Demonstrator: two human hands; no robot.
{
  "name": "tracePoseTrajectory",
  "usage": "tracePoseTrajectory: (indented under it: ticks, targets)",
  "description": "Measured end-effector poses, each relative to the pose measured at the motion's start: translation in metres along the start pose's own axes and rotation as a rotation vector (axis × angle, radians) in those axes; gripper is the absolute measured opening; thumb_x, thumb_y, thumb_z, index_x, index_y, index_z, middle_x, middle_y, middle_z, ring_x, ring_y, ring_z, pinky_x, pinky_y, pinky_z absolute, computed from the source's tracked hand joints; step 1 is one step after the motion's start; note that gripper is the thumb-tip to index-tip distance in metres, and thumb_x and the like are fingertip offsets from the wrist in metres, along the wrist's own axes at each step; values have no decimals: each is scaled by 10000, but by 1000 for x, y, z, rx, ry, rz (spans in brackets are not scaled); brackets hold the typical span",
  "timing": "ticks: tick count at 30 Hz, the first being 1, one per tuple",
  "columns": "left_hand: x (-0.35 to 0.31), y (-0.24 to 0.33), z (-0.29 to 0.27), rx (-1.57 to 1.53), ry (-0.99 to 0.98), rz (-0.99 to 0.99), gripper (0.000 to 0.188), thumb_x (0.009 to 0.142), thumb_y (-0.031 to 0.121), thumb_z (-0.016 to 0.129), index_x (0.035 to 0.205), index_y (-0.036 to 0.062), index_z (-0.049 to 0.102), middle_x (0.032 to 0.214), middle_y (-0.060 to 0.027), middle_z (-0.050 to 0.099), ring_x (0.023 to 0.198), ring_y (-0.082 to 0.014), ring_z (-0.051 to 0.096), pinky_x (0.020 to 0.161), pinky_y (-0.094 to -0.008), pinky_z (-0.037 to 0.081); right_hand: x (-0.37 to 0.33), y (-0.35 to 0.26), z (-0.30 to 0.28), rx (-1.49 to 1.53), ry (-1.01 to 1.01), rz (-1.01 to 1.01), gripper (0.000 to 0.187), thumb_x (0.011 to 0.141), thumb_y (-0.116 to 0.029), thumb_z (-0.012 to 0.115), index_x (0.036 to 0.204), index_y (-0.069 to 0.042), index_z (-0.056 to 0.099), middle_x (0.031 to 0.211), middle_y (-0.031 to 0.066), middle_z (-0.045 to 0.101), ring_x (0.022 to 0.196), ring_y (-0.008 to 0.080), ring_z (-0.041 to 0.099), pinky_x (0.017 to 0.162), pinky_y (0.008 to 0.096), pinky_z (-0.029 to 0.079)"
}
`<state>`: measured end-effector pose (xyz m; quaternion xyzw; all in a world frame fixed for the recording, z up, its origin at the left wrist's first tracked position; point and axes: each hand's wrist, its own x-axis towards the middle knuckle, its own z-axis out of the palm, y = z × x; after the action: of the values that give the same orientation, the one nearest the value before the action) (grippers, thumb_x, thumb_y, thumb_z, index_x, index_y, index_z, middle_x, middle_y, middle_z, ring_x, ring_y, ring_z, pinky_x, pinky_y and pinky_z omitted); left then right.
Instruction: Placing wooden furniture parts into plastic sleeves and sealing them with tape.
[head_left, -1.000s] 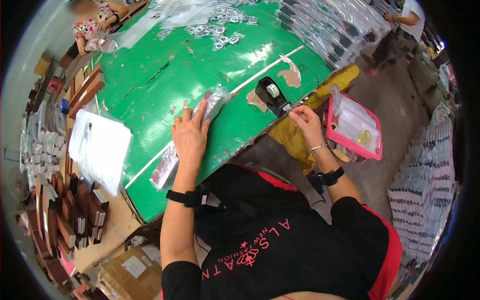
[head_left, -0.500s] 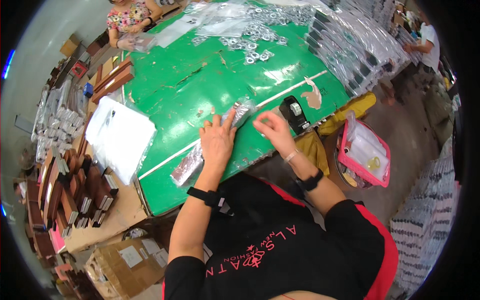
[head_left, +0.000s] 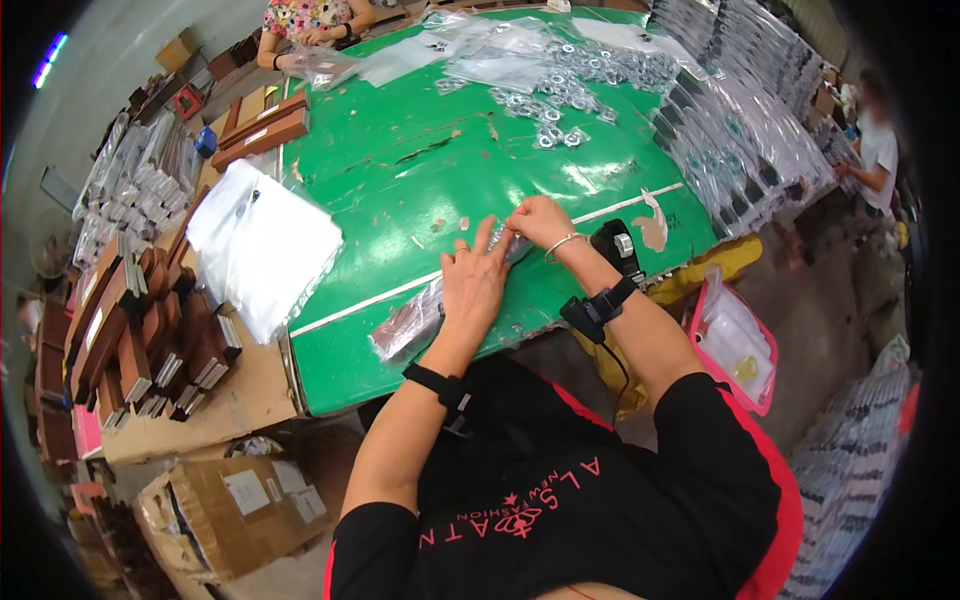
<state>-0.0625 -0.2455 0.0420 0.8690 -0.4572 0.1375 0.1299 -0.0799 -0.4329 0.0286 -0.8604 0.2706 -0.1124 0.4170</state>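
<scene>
A brown, bar-like piece in a clear plastic bag (head_left: 408,325) lies slantwise near the front edge of the green table (head_left: 390,225). My left hand (head_left: 475,285) rests flat on the bag with its fingers stretched out and spread, pressing it down. At the bag's far end, my right hand (head_left: 540,222) is closed in a pinch, close by the left fingertips. What sits between those fingers is too small to make out. Just right of my right wrist stands a black tape dispenser (head_left: 618,250), partly covered by the forearm.
Clear bags (head_left: 262,245) are stacked at the left, beside brown curved pieces (head_left: 150,340). Small bagged metal parts (head_left: 560,90) lie at the back, wrapped packs (head_left: 740,140) at the right. A pink basket (head_left: 735,345) stands below the table edge. Another person (head_left: 310,25) works across the table.
My right hand has moved left from near the tape dispenser to the bag's far end, beside my left fingertips. The left hand stays on the bag. The whole view has shifted.
</scene>
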Motion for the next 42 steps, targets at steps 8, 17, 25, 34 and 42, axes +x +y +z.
tracePoseTrajectory:
  ticks: [8, 17, 25, 34, 42]
  targets:
    - [-1, -1, 6, -5, 11, 18, 584, 882, 246, 664, 1439, 246, 490, 1398, 9, 514, 1039, -282, 576, 801, -413, 442, 18, 1, -9, 165, -203, 164, 225, 750, -195, 754, 696, 15, 697, 612, 77, 629, 507, 154, 551, 479, 291, 438]
    - [-2, -3, 13, 2, 33, 54, 580, 881, 243, 663, 1429, 169, 490, 1404, -10, 538, 1027, -279, 573, 800, -412, 437, 27, -3, -14, 173, -284, 241, 236, 731, -210, 774, 711, 19, 718, 613, 100, 642, 492, 190, 565, 462, 332, 446]
    - [-2, -3, 14, -1, 65, 52, 643, 864, 233, 679, 1444, 96, 440, 1392, -26, 550, 1005, -286, 583, 804, -414, 439, 24, -8, -16, 156, -279, 257, 245, 704, -198, 802, 710, 26, 704, 626, 98, 644, 484, 187, 557, 442, 330, 435]
    - [7, -4, 8, -87, -42, -52, 671, 840, 271, 710, 1451, 189, 444, 1201, -49, 584, 1032, -319, 580, 771, -476, 460, 30, -8, -11, 108, -274, 225, 256, 681, -198, 808, 671, 28, 687, 597, 99, 634, 489, 180, 560, 439, 323, 431]
    - [7, -1, 5, -103, -67, -73, 629, 851, 277, 700, 1432, 196, 472, 1186, -48, 571, 1070, -325, 565, 788, -492, 457, 35, -14, -32, 121, -365, 212, 341, 690, -298, 857, 698, -2, 689, 616, 80, 630, 497, 161, 548, 424, 313, 391]
